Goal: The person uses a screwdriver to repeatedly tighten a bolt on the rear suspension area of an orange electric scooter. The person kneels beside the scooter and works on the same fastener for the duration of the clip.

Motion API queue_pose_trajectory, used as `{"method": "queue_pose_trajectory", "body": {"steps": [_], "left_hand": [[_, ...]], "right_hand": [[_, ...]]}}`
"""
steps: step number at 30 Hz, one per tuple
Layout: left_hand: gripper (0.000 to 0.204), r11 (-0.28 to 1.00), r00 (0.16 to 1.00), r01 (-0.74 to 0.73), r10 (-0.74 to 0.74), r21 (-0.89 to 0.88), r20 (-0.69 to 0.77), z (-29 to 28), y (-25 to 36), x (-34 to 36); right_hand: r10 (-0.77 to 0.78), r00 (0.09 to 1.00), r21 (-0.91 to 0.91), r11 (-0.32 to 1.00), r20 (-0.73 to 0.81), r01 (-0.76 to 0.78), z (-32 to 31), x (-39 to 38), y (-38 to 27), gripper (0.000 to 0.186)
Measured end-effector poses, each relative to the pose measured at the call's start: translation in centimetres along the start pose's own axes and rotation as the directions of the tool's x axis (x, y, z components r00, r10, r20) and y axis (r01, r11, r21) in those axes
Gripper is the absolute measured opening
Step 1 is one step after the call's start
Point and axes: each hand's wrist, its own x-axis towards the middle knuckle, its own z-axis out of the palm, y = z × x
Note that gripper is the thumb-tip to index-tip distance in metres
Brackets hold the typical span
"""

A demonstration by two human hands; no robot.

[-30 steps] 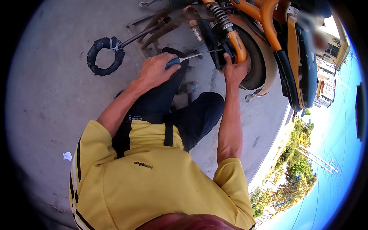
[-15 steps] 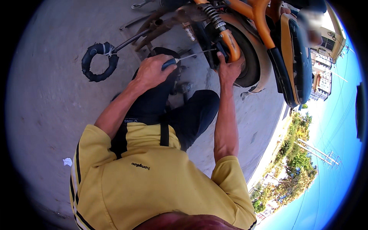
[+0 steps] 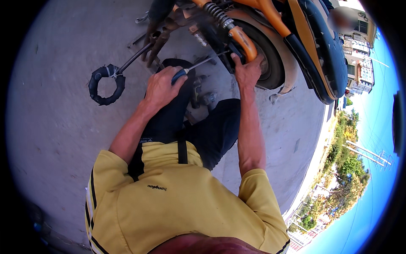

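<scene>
My left hand (image 3: 162, 87) is closed around the dark blue handle of a screwdriver (image 3: 180, 75). Its long thin shaft slants up to the right, and the tip reaches a black part (image 3: 237, 49) beside the rear wheel (image 3: 277, 67) of an orange two-wheeler. From the other side my right hand (image 3: 247, 75) grips that black part, thumb lying along it and the other fingers mostly hidden behind. Whether the tip sits in a slot or only touches the part I cannot tell. Just above runs an orange shock absorber (image 3: 218, 15) with a coil spring.
A ring wrapped in black material (image 3: 96, 86) on a metal rod sticks out to the left. The long dark seat (image 3: 317, 46) hangs over the right side. Small parts (image 3: 207, 99) lie on the concrete ground (image 3: 55, 127) near my knees. Another person (image 3: 342, 19) shows at the upper right.
The whole view has shifted a little, so the vehicle appears farther left. Both hands keep their grips, and the screwdriver still points at the black part.
</scene>
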Motion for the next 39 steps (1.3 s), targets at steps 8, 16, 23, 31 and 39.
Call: {"method": "queue_pose_trajectory", "body": {"steps": [8,16,23,31,39], "left_hand": [[0.031,0.998,1.0,0.004,-0.004,0.064,-0.007,-0.3,0.6,0.1],[0.031,0.994,1.0,-0.023,0.022,0.11,0.009,-0.5,0.7,0.3],[0.029,0.995,0.999,-0.041,0.043,0.093,-0.025,-0.6,1.1,0.6],[0.027,0.997,0.998,-0.046,0.048,0.063,-0.031,-0.9,1.8,0.9],[0.027,0.993,0.998,-0.034,0.039,0.111,-0.042,-0.5,1.5,0.9]], "right_hand": [[-0.072,0.996,0.011,0.997,-0.058,0.073,0.3,-0.2,0.5,0.087],[-0.015,1.0,0.07,0.997,-0.016,0.016,0.1,-0.1,0.1,0.084],[-0.05,0.998,0.079,0.995,-0.047,0.053,0.3,0.0,0.5,0.086],[-0.05,0.996,0.047,0.997,-0.072,0.053,0.5,-0.1,0.9,0.083],[-0.041,0.998,0.126,0.991,-0.047,0.047,-0.1,-0.1,0.3,0.082]]}}
